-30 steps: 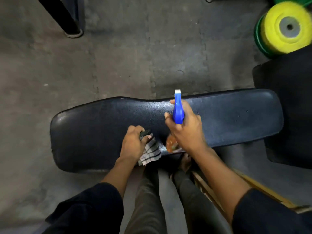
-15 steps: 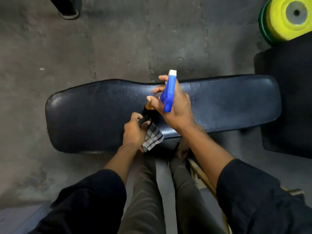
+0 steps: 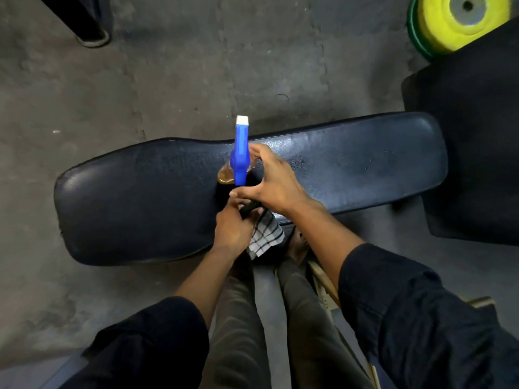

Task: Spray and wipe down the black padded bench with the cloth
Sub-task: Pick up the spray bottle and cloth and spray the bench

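Close to the person, at the near edge of the counter (image 3: 126, 197), the left hand (image 3: 234, 228) has its fingers closed tight on a checked cloth (image 3: 265, 234). The cloth looks soft and light, so it is best held in a bunch. Just past it, the right hand (image 3: 273, 183) has its fingers spread around the spray bottle (image 3: 240, 155) in the middle of the counter. The bottle looks hard and smooth, so hold its neck.

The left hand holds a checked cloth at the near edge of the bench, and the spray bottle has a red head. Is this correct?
Not quite: in the head view the spray bottle has a blue head, not red. The left hand does hold the checked cloth at the bench near edge.
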